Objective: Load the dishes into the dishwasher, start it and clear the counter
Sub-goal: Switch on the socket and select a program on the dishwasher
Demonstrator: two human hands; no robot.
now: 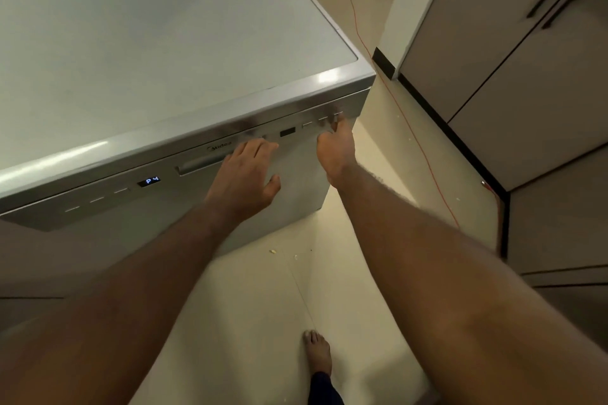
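A silver dishwasher (184, 82) fills the upper left, its door closed. The control strip runs along the door's top; a small display (148, 181) glows "P4" in blue. My left hand (245, 176) lies flat on the door, fingers straight, just right of the recessed handle (200, 163). My right hand (335, 148) reaches to the strip's right end, one fingertip on the rightmost of three buttons (338, 115). No dishes are in view.
Grey cabinets (513, 52) with dark handles stand at the right above a black plinth. A thin orange cord (408, 128) runs across the cream floor beside the dishwasher. Small crumbs (273, 251) lie on the floor. My bare foot (317, 352) stands below.
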